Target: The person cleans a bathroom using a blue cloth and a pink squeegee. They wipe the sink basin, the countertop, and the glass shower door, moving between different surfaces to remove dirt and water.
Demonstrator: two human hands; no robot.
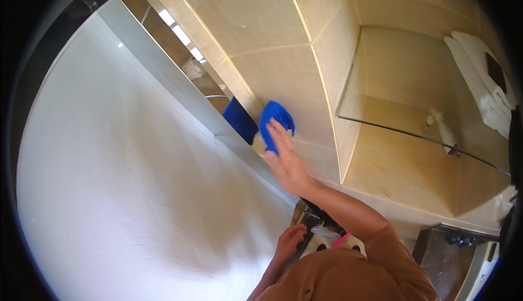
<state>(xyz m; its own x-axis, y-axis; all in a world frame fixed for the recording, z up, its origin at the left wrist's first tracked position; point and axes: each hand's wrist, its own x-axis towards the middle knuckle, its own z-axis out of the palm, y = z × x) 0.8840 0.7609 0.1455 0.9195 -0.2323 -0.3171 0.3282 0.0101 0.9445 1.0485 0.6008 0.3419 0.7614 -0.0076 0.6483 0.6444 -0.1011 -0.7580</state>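
1. Brown shirt (348, 276) cloth fills the bottom of the view, nearest the camera, with both forearms reaching out from it.
2. Slightly blurred, the right hand (289, 165) holds a blue cloth (277, 117) against the tiled wall (272, 67), fingers laid fairly straight over it; the thumb's grip cannot be told.
3. The left hand (290, 244) hangs low, loosely curled, with nothing seen in it.
4. To wipe well, the palm should press evenly, with the cloth spread beneath all the fingers and strokes overlapping along the grout lines.
5. Beside the cloth runs a mirror strip (219, 98); its blue patch looks like a reflection. Lighter pressure seems wise at that edge.
6. A large white surface (125, 165) takes up the left side and probably limits where one can stand.
7. To the right, the elbow should avoid the glass shelf (403, 83), which bears folded white towels (473, 69); a small vase-like thing (449, 139) shows near its front edge.
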